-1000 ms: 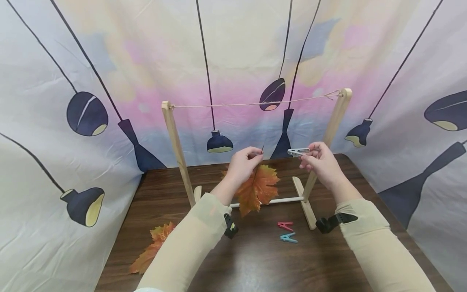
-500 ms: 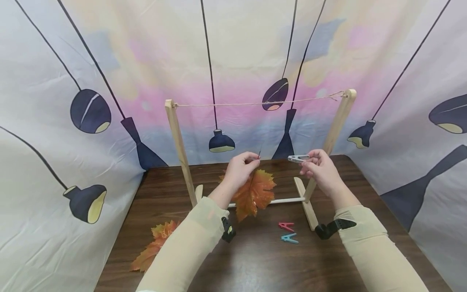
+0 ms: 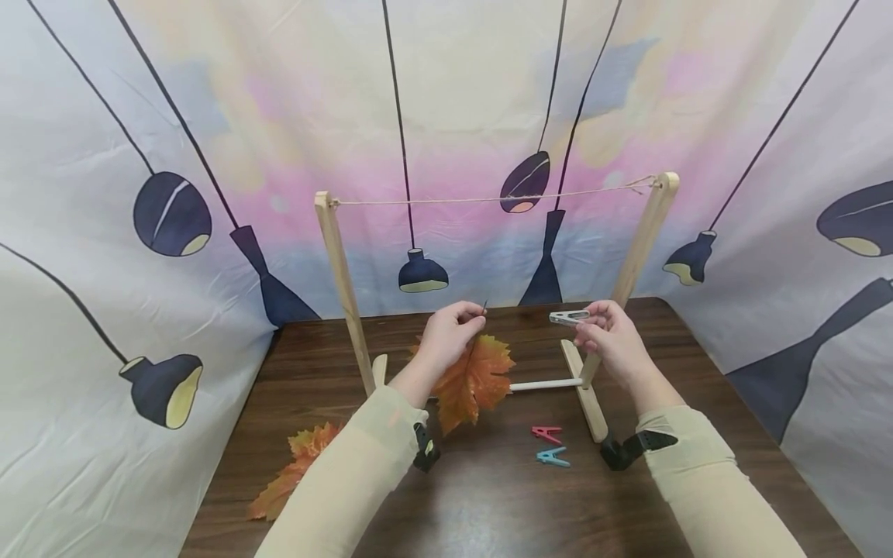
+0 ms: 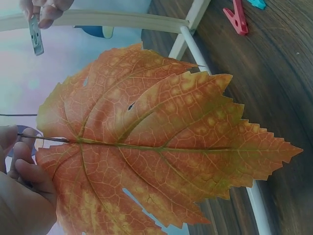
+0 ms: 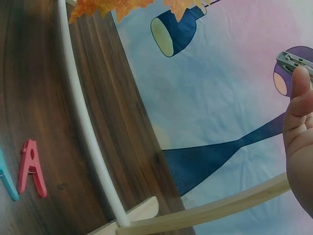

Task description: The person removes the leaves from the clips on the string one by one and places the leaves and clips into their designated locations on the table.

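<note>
My left hand [image 3: 448, 335] pinches the thin stem of an orange artificial maple leaf [image 3: 476, 381], which hangs below the fingers. In the left wrist view the leaf [image 4: 161, 142] fills the middle, its stem between thumb and fingertips. My right hand [image 3: 614, 339] pinches a grey clothespin [image 3: 568, 318] by its handle end, its tip pointing left. The right wrist view has this clothespin [image 5: 293, 61] at the right edge, partly hidden by the thumb. Both hands are held below the string [image 3: 446, 201] of a wooden frame [image 3: 645, 240], apart from each other.
A pink clothespin [image 3: 546, 434] and a blue clothespin [image 3: 553, 456] lie on the brown table [image 3: 502, 511]. Another maple leaf [image 3: 293, 469] rests at the left, partly behind the left sleeve. A white rod [image 3: 547, 384] joins the frame's feet near the table. A printed cloth [image 3: 460, 93] hangs behind.
Both hands have sunk a little, the left also drifting left with the leaf. The right still holds the grey clothespin, which looks more closed than a second ago.
</note>
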Tool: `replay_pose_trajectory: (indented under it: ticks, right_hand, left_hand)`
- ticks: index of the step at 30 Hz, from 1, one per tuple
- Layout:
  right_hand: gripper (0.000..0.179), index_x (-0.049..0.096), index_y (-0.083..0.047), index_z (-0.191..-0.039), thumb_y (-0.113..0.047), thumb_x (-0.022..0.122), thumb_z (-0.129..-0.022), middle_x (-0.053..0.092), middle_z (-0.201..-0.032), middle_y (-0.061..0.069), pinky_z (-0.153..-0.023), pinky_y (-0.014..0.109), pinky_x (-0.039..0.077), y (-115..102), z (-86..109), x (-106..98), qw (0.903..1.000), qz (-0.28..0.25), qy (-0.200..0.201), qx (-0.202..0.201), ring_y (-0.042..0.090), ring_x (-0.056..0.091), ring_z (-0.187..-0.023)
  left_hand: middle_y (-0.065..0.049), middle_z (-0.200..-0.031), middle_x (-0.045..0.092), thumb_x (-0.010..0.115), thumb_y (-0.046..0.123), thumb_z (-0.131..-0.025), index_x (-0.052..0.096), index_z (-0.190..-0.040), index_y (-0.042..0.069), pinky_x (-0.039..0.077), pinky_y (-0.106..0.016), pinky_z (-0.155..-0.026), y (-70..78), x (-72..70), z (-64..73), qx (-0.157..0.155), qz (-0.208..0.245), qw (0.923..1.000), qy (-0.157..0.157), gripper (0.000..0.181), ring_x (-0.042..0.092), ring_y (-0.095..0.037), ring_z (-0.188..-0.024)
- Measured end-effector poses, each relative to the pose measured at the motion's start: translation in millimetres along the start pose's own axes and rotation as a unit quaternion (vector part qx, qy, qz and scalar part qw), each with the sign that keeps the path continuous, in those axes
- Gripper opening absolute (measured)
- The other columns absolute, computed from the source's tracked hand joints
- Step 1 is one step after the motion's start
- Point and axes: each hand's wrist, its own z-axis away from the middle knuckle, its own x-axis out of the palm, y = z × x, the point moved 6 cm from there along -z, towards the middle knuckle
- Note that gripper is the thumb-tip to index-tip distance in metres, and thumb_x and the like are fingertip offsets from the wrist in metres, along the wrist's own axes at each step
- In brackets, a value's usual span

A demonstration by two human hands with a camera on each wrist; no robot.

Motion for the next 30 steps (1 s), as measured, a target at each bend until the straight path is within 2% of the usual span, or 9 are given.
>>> replay_pose_trajectory:
  ticks: [3,8,12,19,25,30]
  right_hand:
    - [0.021,0.043,-0.008,-0.102,-0.002,0.056,-0.087,0.060,-0.081,0.000,-0.061,0.021,0.049,6,2.1,-1,1.0000,0.003,-0.003,-0.002,0.007,0.058,-0.064]
    - [0.021,0.039,-0.002,-0.106,0.002,0.052,-0.091,0.058,-0.083,0.001,-0.063,0.023,0.050,13,5.2,-6,0.9992,0.020,0.007,0.034,0.008,0.057,-0.065]
    - [0.020,0.039,-0.004,-0.106,0.004,0.051,-0.091,0.058,-0.082,0.000,-0.064,0.022,0.050,17,7.0,-9,0.9988,0.018,0.007,0.045,0.009,0.057,-0.065]
    - [0.021,0.039,-0.001,-0.108,0.003,0.051,-0.091,0.058,-0.083,0.002,-0.062,0.021,0.048,22,9.0,-8,0.9979,0.043,0.005,0.049,0.009,0.058,-0.066]
    - [0.022,0.040,-0.001,-0.108,0.002,0.053,-0.091,0.057,-0.082,-0.002,-0.060,0.020,0.048,27,11.5,-8,0.9979,0.023,0.005,0.060,0.009,0.059,-0.066]
    - [0.023,0.039,0.001,-0.109,0.003,0.052,-0.090,0.057,-0.082,-0.002,-0.059,0.021,0.047,30,13.0,-7,0.9976,0.033,0.005,0.061,0.009,0.059,-0.066]
  left_hand:
    - [0.002,-0.084,0.061,0.062,0.022,-0.091,0.068,-0.105,0.016,0.049,-0.030,-0.063,-5.3,-3.9,1.3,0.000,-0.016,0.9999,0.000,0.016,0.055,-0.017,-0.071]
    - [0.003,-0.087,0.063,0.063,0.022,-0.091,0.069,-0.104,0.017,0.048,-0.032,-0.070,-13.7,-11.1,2.3,-0.003,-0.034,0.9994,0.001,0.015,0.056,-0.016,-0.080]
    - [0.003,-0.086,0.062,0.062,0.022,-0.091,0.069,-0.105,0.017,0.047,-0.032,-0.070,-18.7,-14.5,3.2,-0.006,-0.034,0.9994,0.001,0.015,0.056,-0.016,-0.080]
    - [0.001,-0.081,0.060,0.063,0.019,-0.091,0.069,-0.103,0.015,0.046,-0.033,-0.073,-23.4,-17.5,5.3,0.000,-0.039,0.9992,0.003,0.015,0.056,-0.016,-0.080]
    - [0.002,-0.081,0.060,0.062,0.020,-0.091,0.069,-0.103,0.016,0.046,-0.032,-0.071,-29.6,-21.5,9.2,-0.014,-0.051,0.9986,-0.004,0.014,0.055,-0.016,-0.078]
    - [0.004,-0.082,0.062,0.062,0.020,-0.091,0.069,-0.101,0.016,0.046,-0.032,-0.070,-33.9,-25.6,11.9,-0.009,-0.064,0.9979,-0.004,0.012,0.054,-0.016,-0.076]
